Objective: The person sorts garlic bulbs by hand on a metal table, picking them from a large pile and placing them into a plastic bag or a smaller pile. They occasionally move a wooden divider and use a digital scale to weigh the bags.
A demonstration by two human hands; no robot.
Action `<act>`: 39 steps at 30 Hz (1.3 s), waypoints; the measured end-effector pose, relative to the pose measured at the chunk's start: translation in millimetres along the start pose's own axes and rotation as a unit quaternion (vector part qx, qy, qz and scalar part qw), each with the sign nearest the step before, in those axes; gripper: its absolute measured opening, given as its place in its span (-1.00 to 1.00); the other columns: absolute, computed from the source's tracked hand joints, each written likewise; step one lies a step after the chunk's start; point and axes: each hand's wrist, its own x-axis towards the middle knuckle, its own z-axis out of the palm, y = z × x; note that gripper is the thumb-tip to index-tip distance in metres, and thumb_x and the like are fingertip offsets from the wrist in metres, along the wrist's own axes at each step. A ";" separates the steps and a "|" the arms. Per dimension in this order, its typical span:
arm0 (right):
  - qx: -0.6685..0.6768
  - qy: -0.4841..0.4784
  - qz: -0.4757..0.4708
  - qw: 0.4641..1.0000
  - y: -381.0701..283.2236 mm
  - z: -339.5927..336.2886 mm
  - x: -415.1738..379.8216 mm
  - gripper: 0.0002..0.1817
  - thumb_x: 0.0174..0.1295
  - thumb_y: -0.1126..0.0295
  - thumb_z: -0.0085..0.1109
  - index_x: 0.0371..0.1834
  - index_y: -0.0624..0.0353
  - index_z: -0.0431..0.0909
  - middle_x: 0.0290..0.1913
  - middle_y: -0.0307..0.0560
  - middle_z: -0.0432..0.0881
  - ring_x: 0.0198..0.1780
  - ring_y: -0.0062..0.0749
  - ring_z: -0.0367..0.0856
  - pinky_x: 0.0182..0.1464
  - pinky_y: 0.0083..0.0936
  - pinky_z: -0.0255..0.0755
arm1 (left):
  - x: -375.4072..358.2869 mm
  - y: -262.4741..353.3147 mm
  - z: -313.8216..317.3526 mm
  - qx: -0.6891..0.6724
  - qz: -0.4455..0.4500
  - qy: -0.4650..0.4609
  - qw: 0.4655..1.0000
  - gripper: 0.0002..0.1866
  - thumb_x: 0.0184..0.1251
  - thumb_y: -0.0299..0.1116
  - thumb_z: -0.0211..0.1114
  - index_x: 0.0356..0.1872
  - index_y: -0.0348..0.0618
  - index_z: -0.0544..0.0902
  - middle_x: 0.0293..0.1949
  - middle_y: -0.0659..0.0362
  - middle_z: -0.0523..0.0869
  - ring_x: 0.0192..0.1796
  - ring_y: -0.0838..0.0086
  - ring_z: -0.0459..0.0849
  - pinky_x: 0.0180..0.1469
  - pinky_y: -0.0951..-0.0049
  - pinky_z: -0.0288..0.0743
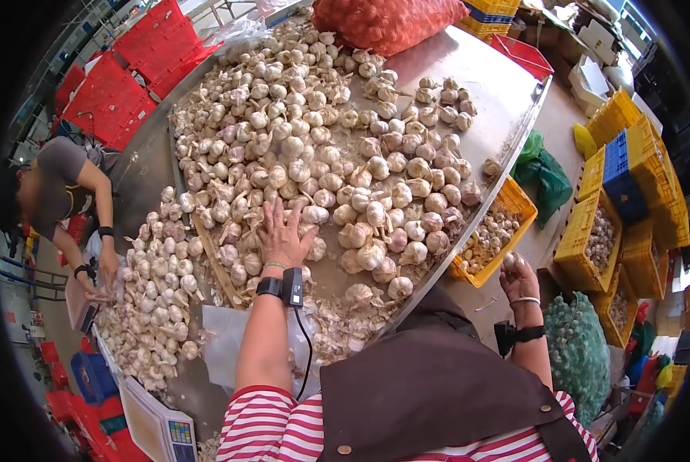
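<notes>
Garlic bulbs (272, 115) are heaped over the metal table (476, 58). My left hand (285, 237) rests palm down on the near part of the heap, fingers spread and touching bulbs, with none gripped. At the right, beyond the table edge, my right hand (520, 283) has its fingers curled round a garlic bulb (512, 262). Close to that hand, a yellow crate (525, 206) with small bulbs and loose bits inside sits against the table edge. Peelings (341, 327) lie on the table in front of me.
A wooden strip (216, 262) divides off a second heap (156, 292). A co-worker (72, 181) reaches into its far side. A scale (149, 420) stands near left, a red net sack (387, 23) at the back. Yellow crates (591, 208) and a green net sack (578, 354) are at right.
</notes>
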 end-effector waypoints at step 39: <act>-0.523 -0.362 -0.101 0.765 6.3 281.0 47.1 -0.37 0.26 0.28 0.13 0.41 0.18 0.27 -0.21 0.02 0.69 -0.19 -0.23 0.74 -0.22 -0.37 0.63 | -69.7 113.9 -27.8 -0.288 0.111 -0.047 0.950 -0.58 0.26 -0.18 0.35 0.09 -0.09 0.55 0.10 -0.03 0.59 0.02 0.10 0.66 0.05 0.17 0.58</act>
